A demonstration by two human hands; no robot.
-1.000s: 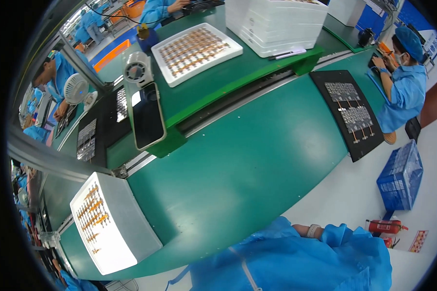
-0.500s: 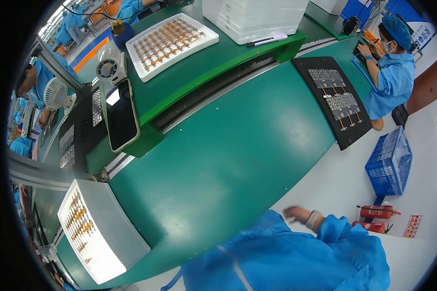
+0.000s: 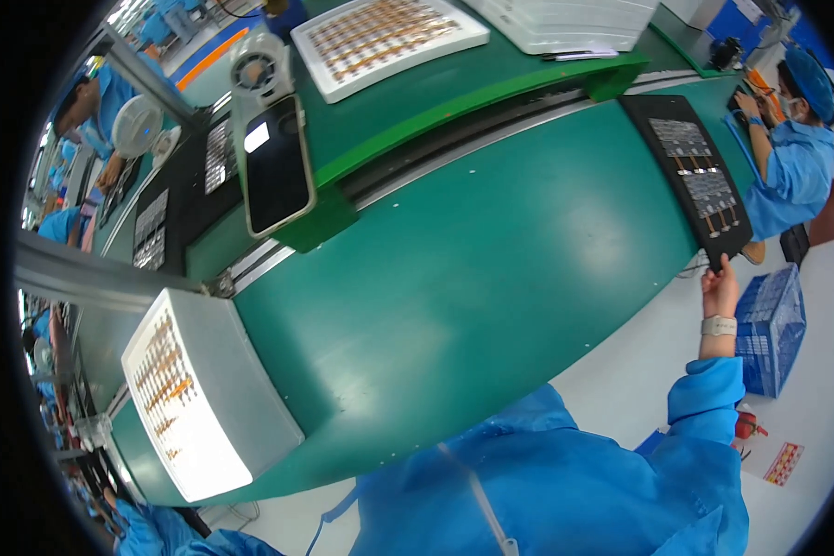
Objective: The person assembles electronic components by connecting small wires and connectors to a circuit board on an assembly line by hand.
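My right hand [image 3: 719, 287] reaches out to the right and pinches the near corner of a long black tray [image 3: 690, 171] that lies on the green table [image 3: 491, 269]. The tray carries several small flat circuit pieces. A pale band sits on my right wrist above a blue sleeve. My left hand is not in view; only the blue gown [image 3: 547, 482] fills the lower edge.
A white tray of orange strip parts [image 3: 181, 389] sits at the near left. A dark phone [image 3: 276, 167] leans on a stand beside a small fan [image 3: 253, 67]. Another white parts tray [image 3: 385, 37] lies beyond the rail. A seated person in blue [image 3: 788, 157] works far right; a blue crate [image 3: 771, 324] stands on the floor.
My right hand rose from beside my body and stretched out to the black tray's corner. The view tilted, bringing the table closer.
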